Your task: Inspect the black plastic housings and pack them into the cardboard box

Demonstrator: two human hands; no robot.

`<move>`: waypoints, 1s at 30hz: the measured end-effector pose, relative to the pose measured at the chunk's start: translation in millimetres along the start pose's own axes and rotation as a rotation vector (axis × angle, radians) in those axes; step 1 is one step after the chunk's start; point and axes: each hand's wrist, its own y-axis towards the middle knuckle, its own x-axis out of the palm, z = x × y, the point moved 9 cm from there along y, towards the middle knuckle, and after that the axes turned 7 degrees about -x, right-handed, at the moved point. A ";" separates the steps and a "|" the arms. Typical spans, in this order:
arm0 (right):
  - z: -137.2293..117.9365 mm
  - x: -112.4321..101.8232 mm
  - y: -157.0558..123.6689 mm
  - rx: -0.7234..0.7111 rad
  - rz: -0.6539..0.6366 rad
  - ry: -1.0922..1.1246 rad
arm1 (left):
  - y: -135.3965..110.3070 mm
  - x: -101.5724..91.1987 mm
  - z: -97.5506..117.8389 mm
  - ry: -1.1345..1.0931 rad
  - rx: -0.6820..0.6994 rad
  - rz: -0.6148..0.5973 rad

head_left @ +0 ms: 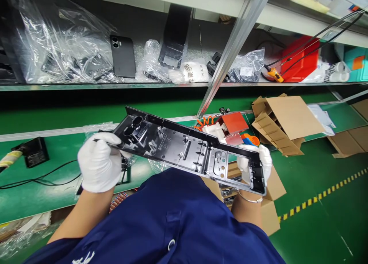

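Observation:
A long black plastic housing (pixel 175 147) is held up in front of my chest, its ribbed inner side turned toward me. It slopes down from left to right and has a rectangular opening near the right end. My left hand (pixel 100 162), in a white glove, grips the wider left end, with fingers and thumb closed on the edge. At the narrower right end my right hand (pixel 263 162), also gloved in white, is wrapped round the frame; some of its fingers show through the opening. Part of the right palm is hidden behind the housing.
A green workbench (pixel 54 193) carries a black device (pixel 34 153) with a cable. Beyond it, a shelf holds plastic bags (pixel 69 45), a phone (pixel 123 57) and a red bin (pixel 301 59). Cardboard (pixel 293 116) lies to the right. A metal post (pixel 230 45) rises ahead.

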 end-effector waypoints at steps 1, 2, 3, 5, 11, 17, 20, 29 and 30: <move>2.3 0.3 -1.0 0.033 0.008 0.067 | 0.0 0.3 -0.5 -0.003 -0.012 -0.001; 4.9 -0.1 -2.2 0.066 0.026 0.125 | 0.0 0.5 -0.9 -0.008 -0.023 -0.001; 6.9 -1.5 -3.4 0.091 0.055 0.162 | 0.0 0.5 -1.5 -0.013 -0.032 -0.002; 8.7 -5.7 -5.5 0.116 0.122 0.173 | -0.2 0.6 -2.7 -0.021 -0.045 -0.007; 2.9 -3.7 -14.5 0.170 0.152 0.129 | 1.7 -3.5 -12.8 -0.050 -0.086 -0.020; -9.9 -4.4 -29.5 0.239 0.253 0.128 | 2.8 -4.9 -22.2 -0.059 -0.125 -0.056; -19.6 0.7 -29.2 0.203 0.226 0.105 | 5.8 -6.4 -29.6 -0.069 -0.153 -0.048; -15.9 0.1 -20.5 0.100 0.149 0.025 | 16.9 -12.4 -16.0 -0.059 0.095 0.101; -13.2 -1.8 -20.4 0.086 0.144 0.004 | 16.7 -12.3 -9.9 -0.040 0.133 0.110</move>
